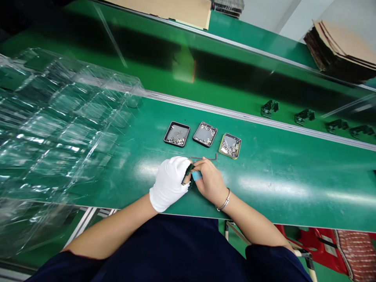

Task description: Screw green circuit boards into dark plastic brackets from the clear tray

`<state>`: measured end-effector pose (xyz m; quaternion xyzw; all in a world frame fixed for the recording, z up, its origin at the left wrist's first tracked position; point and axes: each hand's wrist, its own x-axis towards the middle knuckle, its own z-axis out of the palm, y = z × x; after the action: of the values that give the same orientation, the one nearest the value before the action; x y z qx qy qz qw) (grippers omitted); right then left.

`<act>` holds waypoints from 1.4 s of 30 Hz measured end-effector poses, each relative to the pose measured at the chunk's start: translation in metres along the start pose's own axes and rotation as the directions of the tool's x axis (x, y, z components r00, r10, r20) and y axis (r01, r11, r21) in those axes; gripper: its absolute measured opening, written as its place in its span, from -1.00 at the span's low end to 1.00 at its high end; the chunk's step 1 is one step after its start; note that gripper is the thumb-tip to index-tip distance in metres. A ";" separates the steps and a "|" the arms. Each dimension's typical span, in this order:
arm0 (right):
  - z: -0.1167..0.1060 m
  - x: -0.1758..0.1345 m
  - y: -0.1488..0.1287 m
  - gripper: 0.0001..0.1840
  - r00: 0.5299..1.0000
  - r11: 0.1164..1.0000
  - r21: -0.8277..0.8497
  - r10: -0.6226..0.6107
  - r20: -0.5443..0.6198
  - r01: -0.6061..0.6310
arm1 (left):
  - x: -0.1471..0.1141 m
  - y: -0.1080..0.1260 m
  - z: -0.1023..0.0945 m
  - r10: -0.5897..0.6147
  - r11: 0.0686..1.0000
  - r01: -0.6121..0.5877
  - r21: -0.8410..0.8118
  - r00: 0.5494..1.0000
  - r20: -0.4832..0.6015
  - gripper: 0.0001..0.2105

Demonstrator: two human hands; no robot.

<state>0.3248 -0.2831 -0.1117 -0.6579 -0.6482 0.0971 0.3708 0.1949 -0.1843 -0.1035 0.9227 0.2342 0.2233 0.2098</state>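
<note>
Small dark part (188, 170), clamped in white-gloved left hand (170, 178) over the worktop (264, 192), close to its near edge. Met there by bare right hand (210, 181), fingers pinched together (on the part or something tiny, impossible to tell). Just beyond, toward the far edge: hex key (212, 159), then three trays (205, 133) of metal bits (230, 149).

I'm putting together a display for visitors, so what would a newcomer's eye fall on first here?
Probably the white-gloved left hand, bright against the green bench at the centre, holding a small dark part with the bare right hand close against it. Next might come the three small trays of shiny metal pieces in a row just beyond the hands, then the large, glinting clear plastic sheeting on the left.
</note>
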 end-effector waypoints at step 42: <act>-0.052 0.097 0.078 -0.71 0.951 0.847 -0.528 0.213 0.226 -0.064 | 0.002 -0.043 -0.015 -0.292 0.871 0.339 -0.354 0.939 0.182 -0.71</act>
<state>0.4309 -0.2031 -0.0887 -0.7582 -0.6461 0.0380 0.0797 0.1745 -0.1445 -0.1121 0.8255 0.3207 0.1699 0.4322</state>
